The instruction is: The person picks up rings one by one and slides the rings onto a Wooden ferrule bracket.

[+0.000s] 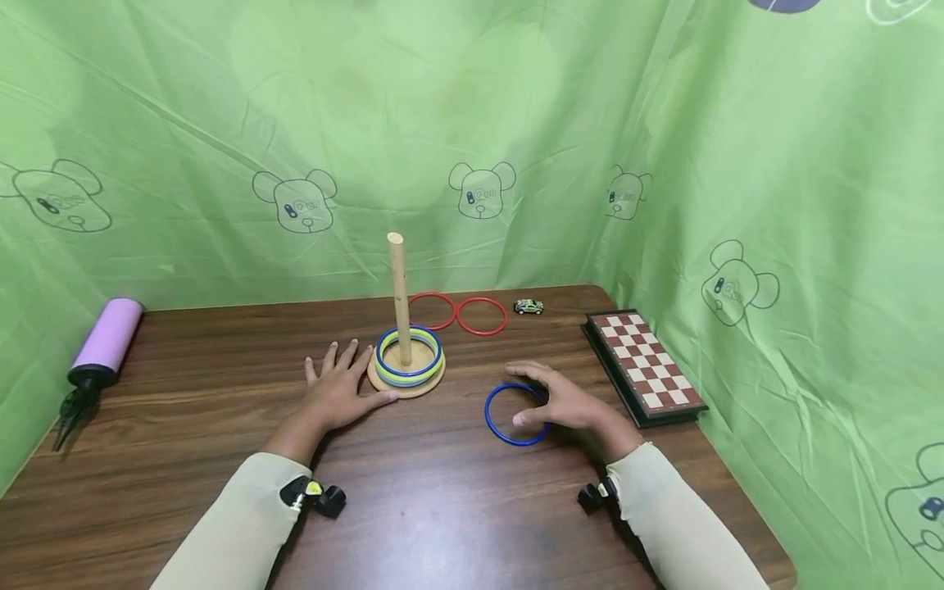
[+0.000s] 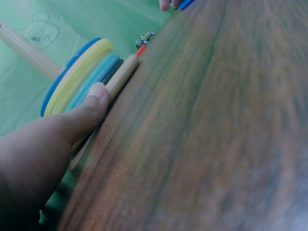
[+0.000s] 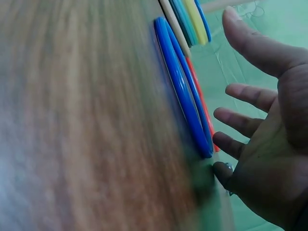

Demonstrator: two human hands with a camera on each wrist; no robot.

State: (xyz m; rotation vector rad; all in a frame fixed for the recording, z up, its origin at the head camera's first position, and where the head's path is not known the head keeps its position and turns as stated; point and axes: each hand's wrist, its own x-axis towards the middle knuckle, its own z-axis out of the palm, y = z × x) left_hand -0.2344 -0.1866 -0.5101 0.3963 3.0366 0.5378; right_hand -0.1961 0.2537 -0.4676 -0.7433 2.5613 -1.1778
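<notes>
A wooden peg [image 1: 401, 303] stands upright on a round wooden base [image 1: 419, 351]. Around its foot lie stacked rings [image 1: 408, 374], blue on top with yellow and light blue beneath. My left hand [image 1: 335, 397] lies with fingers spread at the base's left side; in the left wrist view its thumb [image 2: 94, 103] touches the base's edge. To the right, a loose blue ring [image 1: 516, 443] lies on the table. Over this ring's right side hovers my right hand [image 1: 566, 401], thumb and fingers apart, holding nothing. The right wrist view shows its fingers [image 3: 240, 122] relaxed beside the ring.
Behind the base lie two red rings, one [image 1: 481, 334] fully visible, the other partly behind the peg. A toy car [image 1: 528, 306] sits near the back edge. A checkered game board [image 1: 649, 360] is at right, a purple hand pump [image 1: 111, 332] at left. Green curtains [image 1: 383, 98] surround the table.
</notes>
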